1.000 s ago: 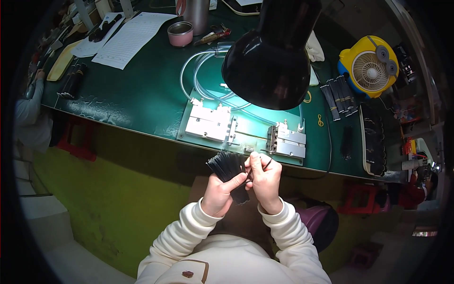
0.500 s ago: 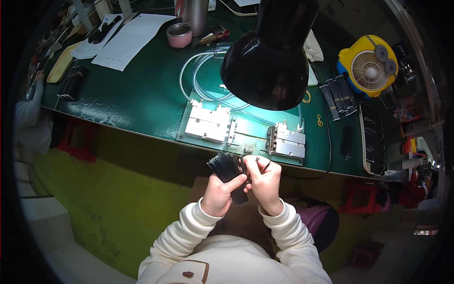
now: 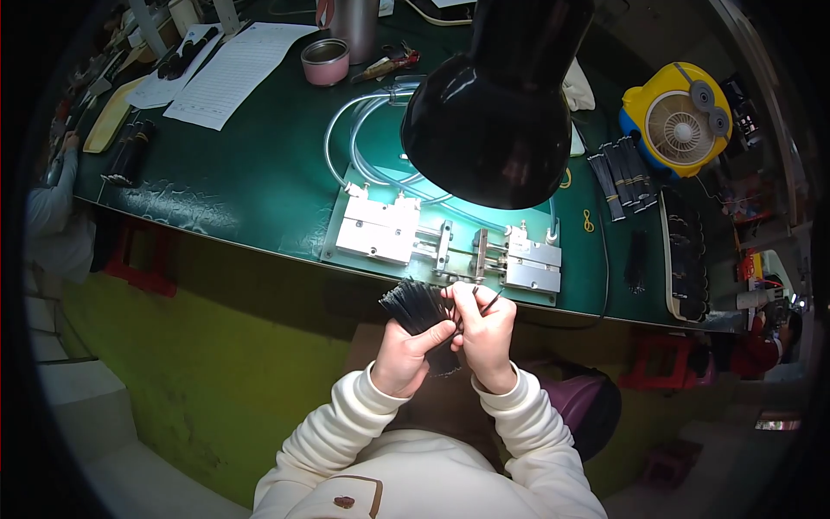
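Note:
My left hand (image 3: 402,356) is closed around a thick bundle of short black wires (image 3: 413,304), its thumb pressed across them and their ends fanned out at the top. Beside it, my right hand (image 3: 488,336) pinches a thin black wire (image 3: 492,302) whose end pokes out past the fingers. Just beyond my fingertips, at the bench's front edge, stand a left pneumatic cylinder (image 3: 376,230) and a right pneumatic cylinder (image 3: 531,264). Their rods are extended, and their end plates face each other across a narrow gap.
A black lamp (image 3: 488,130) hangs over the fixture, with clear air hoses (image 3: 354,130) behind. On the green bench (image 3: 242,173) lie a paper sheet (image 3: 233,73), a pink cup (image 3: 326,63), wire bundles (image 3: 622,177), a tray (image 3: 670,259) and a yellow fan (image 3: 679,121). A person's sleeve (image 3: 52,203) shows far left.
Both cylinders' end plates have moved inward toward each other, narrowing the gap between them. My hands stay almost in place, still holding the wires.

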Available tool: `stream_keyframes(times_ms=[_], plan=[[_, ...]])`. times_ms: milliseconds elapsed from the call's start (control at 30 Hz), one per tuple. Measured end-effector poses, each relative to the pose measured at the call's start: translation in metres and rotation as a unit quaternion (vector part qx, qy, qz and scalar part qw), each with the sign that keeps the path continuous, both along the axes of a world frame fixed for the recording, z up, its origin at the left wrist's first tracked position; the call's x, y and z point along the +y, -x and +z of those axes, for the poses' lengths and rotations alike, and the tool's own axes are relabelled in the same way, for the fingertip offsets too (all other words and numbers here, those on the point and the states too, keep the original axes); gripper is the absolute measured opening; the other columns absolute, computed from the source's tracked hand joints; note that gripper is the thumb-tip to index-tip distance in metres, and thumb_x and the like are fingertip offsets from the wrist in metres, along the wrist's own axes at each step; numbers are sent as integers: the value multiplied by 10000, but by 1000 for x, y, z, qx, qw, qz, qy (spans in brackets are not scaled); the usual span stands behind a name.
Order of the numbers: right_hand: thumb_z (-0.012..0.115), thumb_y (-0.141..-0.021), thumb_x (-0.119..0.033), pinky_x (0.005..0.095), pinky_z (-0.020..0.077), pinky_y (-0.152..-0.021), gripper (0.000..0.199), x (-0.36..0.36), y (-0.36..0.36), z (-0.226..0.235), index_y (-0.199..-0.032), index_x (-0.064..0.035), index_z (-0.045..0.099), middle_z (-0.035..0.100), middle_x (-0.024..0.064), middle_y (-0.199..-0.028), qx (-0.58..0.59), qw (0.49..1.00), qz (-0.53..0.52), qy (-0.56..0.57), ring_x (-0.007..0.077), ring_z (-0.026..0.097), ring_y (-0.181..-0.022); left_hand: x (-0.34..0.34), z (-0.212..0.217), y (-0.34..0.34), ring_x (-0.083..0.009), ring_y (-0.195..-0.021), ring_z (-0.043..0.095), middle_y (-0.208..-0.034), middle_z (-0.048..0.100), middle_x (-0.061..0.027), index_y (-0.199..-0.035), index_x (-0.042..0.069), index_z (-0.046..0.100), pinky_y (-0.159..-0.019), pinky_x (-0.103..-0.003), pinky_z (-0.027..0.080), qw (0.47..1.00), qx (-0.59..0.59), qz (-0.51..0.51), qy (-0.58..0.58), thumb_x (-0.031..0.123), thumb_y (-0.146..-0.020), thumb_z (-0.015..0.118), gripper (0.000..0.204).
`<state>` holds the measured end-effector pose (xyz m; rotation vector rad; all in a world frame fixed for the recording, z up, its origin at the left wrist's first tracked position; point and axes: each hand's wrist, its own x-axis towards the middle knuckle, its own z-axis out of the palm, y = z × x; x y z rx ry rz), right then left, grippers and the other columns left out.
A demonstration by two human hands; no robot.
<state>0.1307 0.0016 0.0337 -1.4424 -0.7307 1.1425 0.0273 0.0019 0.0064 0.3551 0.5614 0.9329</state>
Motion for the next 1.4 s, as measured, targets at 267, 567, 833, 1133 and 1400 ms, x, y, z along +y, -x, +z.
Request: stream_keyframes(times_ms=[267,567,833,1133,1400], plan=[[547,-835,-157,163,308,-323,215,-1,-1,-2,-744,26,610,541,9,-540,10,1000,-4,6,26,414,-361,4,2,5,-126,-681,550,-812,562,-46,-952,-2,528,-617,-249,457,999,-5,-33,13,-2,-794,543,159],[535,-834,-130,167,307,-312,191,-3,4,2,-737,20,603,515,2,-515,-16,1000,6,-21,30,408,-351,0,-1,6,-142,-681,554,-820,562,-60,-964,-9,518,-608,-257,465,999,-3,-23,22,-1,-803,531,162],[560,-821,-141,176,306,-318,189,-1,2,-2,-738,19,619,521,-2,-510,-23,999,-28,-9,28,404,-346,0,-1,2,-151,-683,557,-828,561,-69,-961,-11,516,-610,-263,471,1000,2,-7,20,3,-806,528,156],[566,-820,-142,177,299,-317,203,1,0,-7,-704,18,614,534,6,-521,-12,999,-23,-24,27,401,-347,2,0,2,-142,-668,556,-806,562,-63,-939,-6,519,-608,-262,472,999,4,-16,37,2,-798,540,143],[545,-834,-135,171,305,-318,189,-3,0,-2,-752,21,612,551,15,-548,9,999,18,-38,31,410,-351,2,0,4,-140,-646,552,-764,545,-53,-906,-4,516,-578,-252,467,999,3,-27,23,2,-795,545,115]])
